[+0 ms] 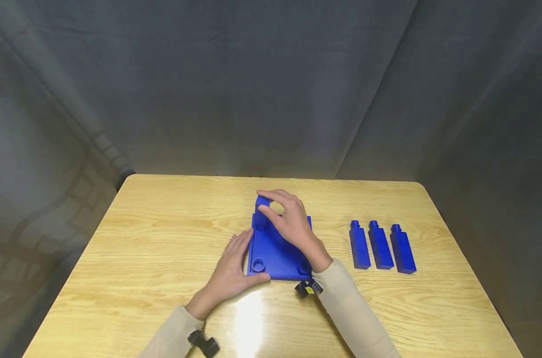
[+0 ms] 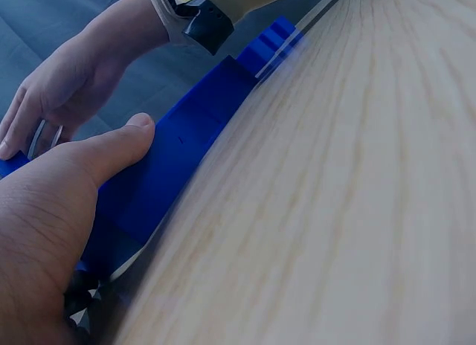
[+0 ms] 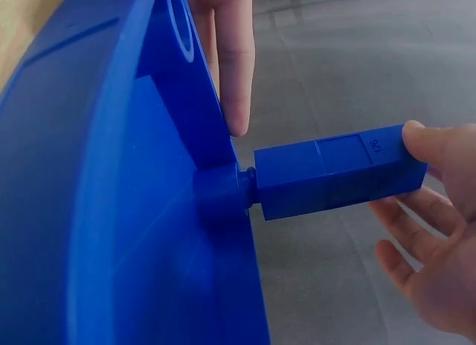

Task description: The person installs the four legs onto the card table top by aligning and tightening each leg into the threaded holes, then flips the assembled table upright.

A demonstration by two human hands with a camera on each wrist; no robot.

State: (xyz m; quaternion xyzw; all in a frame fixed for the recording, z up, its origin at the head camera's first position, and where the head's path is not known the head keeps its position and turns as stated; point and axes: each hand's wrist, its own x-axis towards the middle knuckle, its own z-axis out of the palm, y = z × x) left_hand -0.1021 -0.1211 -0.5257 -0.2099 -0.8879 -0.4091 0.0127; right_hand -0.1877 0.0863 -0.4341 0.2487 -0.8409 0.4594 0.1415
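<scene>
Panel: square blue panel (image 1: pixel 279 253) flat on the counter (image 1: pixel 172 238), midway between left and right edges; round sockets show at its corners.
Post: blue post (image 3: pixel 335 170) upright at panel's far-left corner, narrow neck at the socket (image 3: pixel 219 189); depth of fit cannot be told.
Right hand (image 1: pixel 293 221): reaching over panel, thumb and fingers pinching post's top end.
Left hand (image 1: pixel 230 271): fingers straight against panel's left edge, thumb along near edge; apart from right hand.
Loose posts: three (image 1: pixel 381 246) lying side by side toward counter's right edge, necks toward far edge.
</scene>
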